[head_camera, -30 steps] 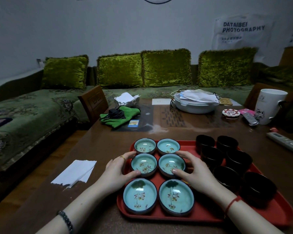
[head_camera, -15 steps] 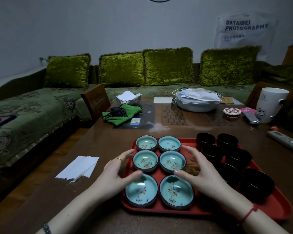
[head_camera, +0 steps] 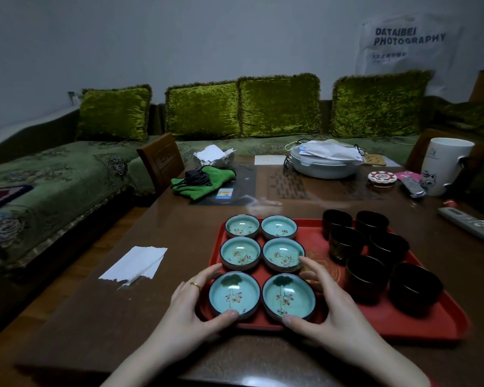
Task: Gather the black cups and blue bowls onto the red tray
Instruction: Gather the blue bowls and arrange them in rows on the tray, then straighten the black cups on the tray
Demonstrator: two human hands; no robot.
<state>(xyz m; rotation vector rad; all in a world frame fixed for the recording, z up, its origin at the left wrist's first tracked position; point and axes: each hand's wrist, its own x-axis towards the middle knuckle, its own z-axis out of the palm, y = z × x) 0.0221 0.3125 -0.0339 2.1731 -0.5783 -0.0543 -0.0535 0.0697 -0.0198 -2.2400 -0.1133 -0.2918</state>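
You are cupping the two nearest blue bowls (head_camera: 260, 296) with both hands: your left hand (head_camera: 192, 305) is curving around the left bowl, your right hand (head_camera: 323, 305) around the right one, each grip loosely wrapped on a bowl's rim, not lifting. All six bowls and six black cups (head_camera: 372, 255) are sitting on the red tray (head_camera: 419, 328), so the gathering is looking done. The front bowls are resting close to the tray's near edge; nudging them toward you could be tipping one onto the tabletop (head_camera: 101, 317), and squeezing inward could be knocking them together.
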